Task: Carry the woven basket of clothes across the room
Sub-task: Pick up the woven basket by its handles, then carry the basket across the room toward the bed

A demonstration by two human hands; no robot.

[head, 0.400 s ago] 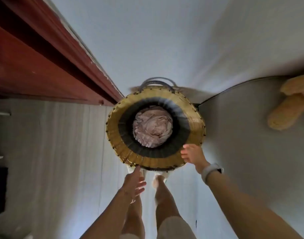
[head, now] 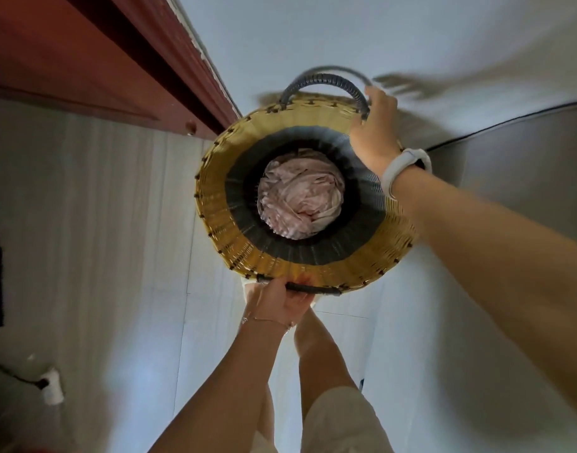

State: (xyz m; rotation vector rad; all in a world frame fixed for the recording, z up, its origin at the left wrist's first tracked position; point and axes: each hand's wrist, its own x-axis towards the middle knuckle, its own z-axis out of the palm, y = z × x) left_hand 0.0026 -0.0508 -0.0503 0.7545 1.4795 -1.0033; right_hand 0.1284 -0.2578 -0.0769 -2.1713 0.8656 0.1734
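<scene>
**On the pale floor by the red door frame: both hands on the basket handles**

Below the camera, the woven basket [head: 257, 253] sits low over the pale floor [head: 117, 223], seen straight down its mouth. Its yellow rim gives way to a dark band, and pink clothes [head: 300, 199] lie bunched at the bottom. The dark red door frame [head: 123, 60] runs diagonally at upper left, its lower end just beside the basket's rim. A white wall [head: 313, 34] lies beyond the basket, and a grey surface [head: 525, 152] edged by a dark line is close on the right. Open floor stretches to the left and toward the person's legs.

The left hand [head: 277, 302] is closed around the near dark handle [head: 313, 288] at the basket's lower rim, fingers curled under it. The right hand [head: 375, 125], with a white wristband [head: 405, 168], reaches across the far rim and grips the right end of the arched far handle [head: 326, 81]. A white plug [head: 53, 385] with a dark cord lies on the floor at lower left, well apart.
</scene>
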